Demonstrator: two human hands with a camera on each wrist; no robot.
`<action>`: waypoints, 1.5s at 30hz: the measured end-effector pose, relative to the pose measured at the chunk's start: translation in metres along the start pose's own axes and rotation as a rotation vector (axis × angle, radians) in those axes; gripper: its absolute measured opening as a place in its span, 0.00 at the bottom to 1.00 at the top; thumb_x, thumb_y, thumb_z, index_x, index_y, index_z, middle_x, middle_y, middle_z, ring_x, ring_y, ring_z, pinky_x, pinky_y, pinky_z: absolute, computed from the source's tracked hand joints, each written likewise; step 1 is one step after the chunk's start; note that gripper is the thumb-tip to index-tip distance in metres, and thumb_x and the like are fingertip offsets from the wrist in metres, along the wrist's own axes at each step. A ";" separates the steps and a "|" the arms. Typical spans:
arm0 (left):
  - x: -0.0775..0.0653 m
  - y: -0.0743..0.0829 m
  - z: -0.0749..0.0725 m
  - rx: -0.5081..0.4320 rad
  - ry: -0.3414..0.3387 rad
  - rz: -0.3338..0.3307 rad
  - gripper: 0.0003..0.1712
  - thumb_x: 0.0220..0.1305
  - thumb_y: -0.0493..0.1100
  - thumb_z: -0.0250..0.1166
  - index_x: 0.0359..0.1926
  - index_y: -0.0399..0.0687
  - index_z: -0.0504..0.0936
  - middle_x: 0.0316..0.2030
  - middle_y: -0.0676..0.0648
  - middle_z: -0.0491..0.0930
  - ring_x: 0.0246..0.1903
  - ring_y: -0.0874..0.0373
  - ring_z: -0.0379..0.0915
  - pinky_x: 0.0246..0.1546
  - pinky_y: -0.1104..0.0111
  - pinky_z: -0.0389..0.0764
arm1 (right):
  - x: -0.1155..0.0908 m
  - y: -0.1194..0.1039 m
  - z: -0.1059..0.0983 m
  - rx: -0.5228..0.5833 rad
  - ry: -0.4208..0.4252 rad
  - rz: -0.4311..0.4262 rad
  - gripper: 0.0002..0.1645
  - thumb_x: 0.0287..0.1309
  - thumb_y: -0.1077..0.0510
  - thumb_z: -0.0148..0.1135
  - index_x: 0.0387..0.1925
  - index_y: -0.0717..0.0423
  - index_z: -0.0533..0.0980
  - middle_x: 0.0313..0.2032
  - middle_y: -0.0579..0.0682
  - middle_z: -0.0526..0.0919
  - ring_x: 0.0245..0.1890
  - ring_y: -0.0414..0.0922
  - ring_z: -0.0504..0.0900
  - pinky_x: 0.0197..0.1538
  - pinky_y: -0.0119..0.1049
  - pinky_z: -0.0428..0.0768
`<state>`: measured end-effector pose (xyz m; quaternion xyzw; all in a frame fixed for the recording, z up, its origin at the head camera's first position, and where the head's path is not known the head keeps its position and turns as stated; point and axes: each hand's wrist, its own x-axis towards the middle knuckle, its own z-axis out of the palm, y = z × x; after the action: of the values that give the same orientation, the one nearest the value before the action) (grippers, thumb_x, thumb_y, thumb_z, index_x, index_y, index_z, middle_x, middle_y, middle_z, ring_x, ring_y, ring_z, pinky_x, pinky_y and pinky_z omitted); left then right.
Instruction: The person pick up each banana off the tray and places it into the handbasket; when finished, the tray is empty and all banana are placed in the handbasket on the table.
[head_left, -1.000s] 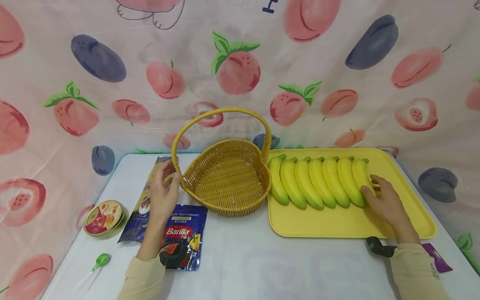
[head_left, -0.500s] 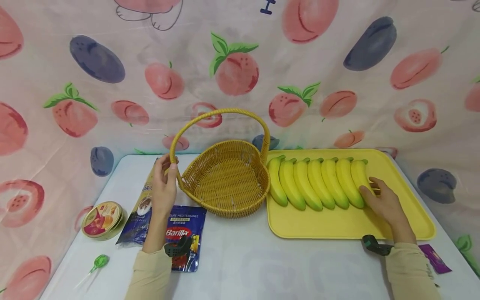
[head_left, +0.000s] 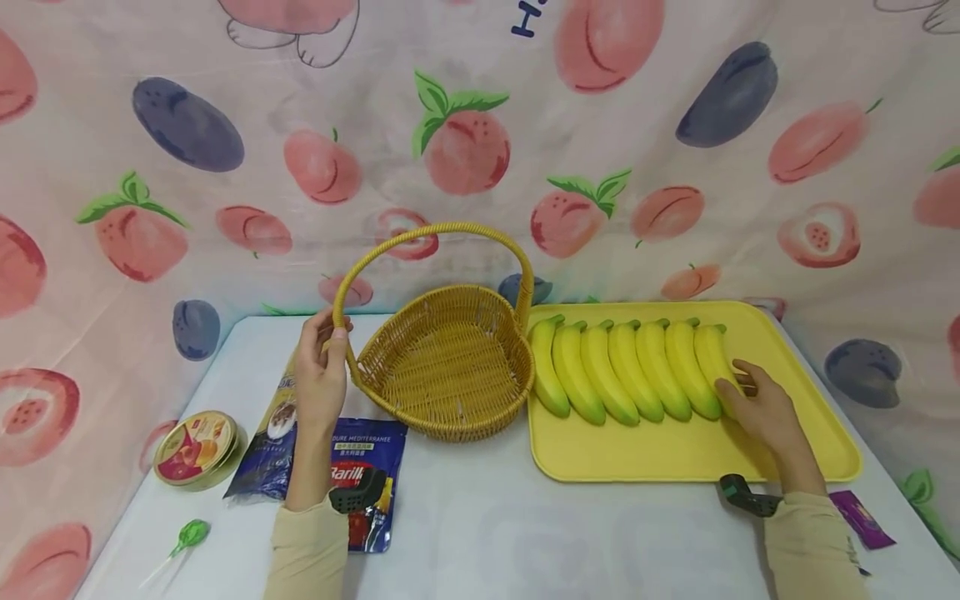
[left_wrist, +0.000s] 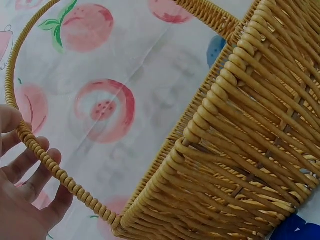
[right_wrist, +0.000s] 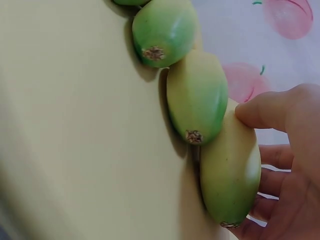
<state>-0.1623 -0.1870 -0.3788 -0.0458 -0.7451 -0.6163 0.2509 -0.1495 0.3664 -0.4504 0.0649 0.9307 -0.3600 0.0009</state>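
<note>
A yellow wicker basket (head_left: 457, 427) with a tall arched handle (head_left: 435, 229) stands mid-table. My left hand (head_left: 321, 379) holds the handle's lower left side, thumb on the near side and fingers behind; the left wrist view shows them around the woven handle (left_wrist: 82, 192). Several bananas with green tips lie side by side on a yellow tray (head_left: 637, 458) to the right. My right hand (head_left: 765, 412) grips the rightmost banana (head_left: 712, 350). In the right wrist view the thumb presses the top of this banana (right_wrist: 230, 172), with the fingers along its outer side, partly hidden.
Left of the basket lie a blue-and-gold packet (head_left: 266, 450), a blue Barilla pouch (head_left: 375, 492) partly behind the left forearm, a round tin (head_left: 198, 450) and a green lollipop (head_left: 191, 533). A purple wrapper (head_left: 862, 518) lies by the tray's lower right corner. A fruit-print cloth (head_left: 465, 158) hangs behind.
My left thumb has come onto the basket handle and the hand now holds it. My right hand has stayed at the rightmost banana, its fingers closer around it. The head view has shifted slightly.
</note>
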 end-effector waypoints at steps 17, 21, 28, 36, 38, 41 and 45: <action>-0.003 0.007 0.001 -0.014 -0.008 0.035 0.21 0.72 0.38 0.48 0.63 0.35 0.66 0.48 0.41 0.73 0.55 0.44 0.69 0.50 0.78 0.70 | -0.001 -0.004 0.000 0.008 0.024 0.018 0.41 0.68 0.44 0.45 0.70 0.67 0.49 0.60 0.76 0.62 0.58 0.72 0.63 0.54 0.65 0.64; -0.004 0.015 0.002 -0.004 -0.005 0.038 0.21 0.72 0.37 0.47 0.62 0.31 0.65 0.49 0.34 0.72 0.54 0.47 0.70 0.50 0.78 0.70 | -0.001 -0.007 -0.001 -0.005 0.029 0.001 0.40 0.68 0.47 0.45 0.70 0.69 0.50 0.60 0.76 0.62 0.56 0.71 0.63 0.54 0.64 0.64; -0.003 0.016 0.002 -0.027 -0.010 0.021 0.21 0.72 0.37 0.47 0.62 0.30 0.65 0.49 0.31 0.71 0.53 0.48 0.69 0.50 0.77 0.69 | -0.004 -0.013 -0.002 -0.011 0.021 -0.018 0.40 0.68 0.49 0.46 0.69 0.72 0.50 0.59 0.75 0.60 0.55 0.69 0.63 0.53 0.63 0.65; -0.004 0.016 0.003 -0.029 -0.012 0.014 0.21 0.72 0.37 0.47 0.61 0.31 0.66 0.49 0.30 0.71 0.53 0.52 0.70 0.50 0.77 0.69 | -0.008 -0.021 -0.002 0.011 0.021 -0.052 0.39 0.67 0.52 0.47 0.68 0.73 0.50 0.59 0.74 0.59 0.55 0.68 0.62 0.52 0.62 0.65; -0.003 0.016 0.003 -0.027 -0.013 0.015 0.21 0.72 0.37 0.47 0.61 0.30 0.66 0.49 0.31 0.71 0.52 0.56 0.70 0.50 0.77 0.69 | -0.009 -0.023 -0.002 0.016 0.025 -0.070 0.38 0.66 0.53 0.47 0.68 0.74 0.50 0.59 0.74 0.60 0.55 0.68 0.62 0.52 0.63 0.65; -0.003 0.015 0.002 -0.023 -0.012 0.019 0.20 0.72 0.36 0.47 0.61 0.30 0.66 0.48 0.34 0.72 0.52 0.55 0.70 0.51 0.77 0.69 | -0.011 -0.027 -0.002 0.017 0.030 -0.083 0.38 0.66 0.54 0.48 0.68 0.74 0.51 0.58 0.74 0.59 0.55 0.68 0.62 0.52 0.62 0.65; -0.003 0.014 0.002 -0.030 -0.012 0.032 0.20 0.72 0.36 0.47 0.61 0.29 0.66 0.47 0.37 0.73 0.52 0.52 0.70 0.50 0.78 0.69 | -0.011 -0.031 -0.001 0.017 0.026 -0.079 0.39 0.66 0.53 0.49 0.68 0.74 0.51 0.58 0.73 0.58 0.55 0.68 0.62 0.52 0.62 0.65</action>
<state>-0.1550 -0.1814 -0.3672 -0.0650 -0.7364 -0.6231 0.2556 -0.1424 0.3431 -0.4282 0.0327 0.9294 -0.3667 -0.0258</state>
